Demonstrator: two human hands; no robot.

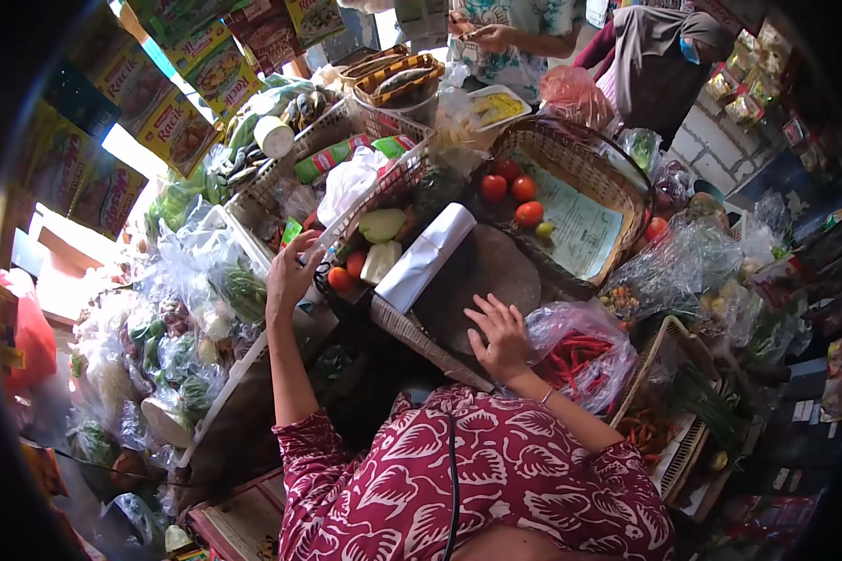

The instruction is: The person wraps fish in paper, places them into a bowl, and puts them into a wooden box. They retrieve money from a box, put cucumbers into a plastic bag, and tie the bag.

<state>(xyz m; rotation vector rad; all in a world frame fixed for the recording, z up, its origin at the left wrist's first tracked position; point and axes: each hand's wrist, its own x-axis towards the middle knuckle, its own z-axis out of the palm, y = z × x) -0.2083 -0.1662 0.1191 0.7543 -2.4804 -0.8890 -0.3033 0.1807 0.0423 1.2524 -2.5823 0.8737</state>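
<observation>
My left hand (293, 274) rests at the edge of a white plastic basket (346, 222), its fingers bent over the rim; whether they hold anything is hidden. Beside it are tomatoes (341, 279) and a pale green vegetable (383, 224). My right hand (501, 335) is spread, palm down, at the lower right of a round dark stone slab (496, 271), with nothing in it. A white roll (426, 257) lies diagonally over the slab's left side. Right of that hand, a clear plastic bag (580, 351) holds red chillies (575, 365).
A wicker basket (594, 178) with tomatoes and a paper stands beyond the slab. Bagged vegetables (173, 346) crowd the left. Seasoning packets (168, 126) hang at upper left. Two people (524, 42) are across the stall. A chilli basket (674, 411) sits at right.
</observation>
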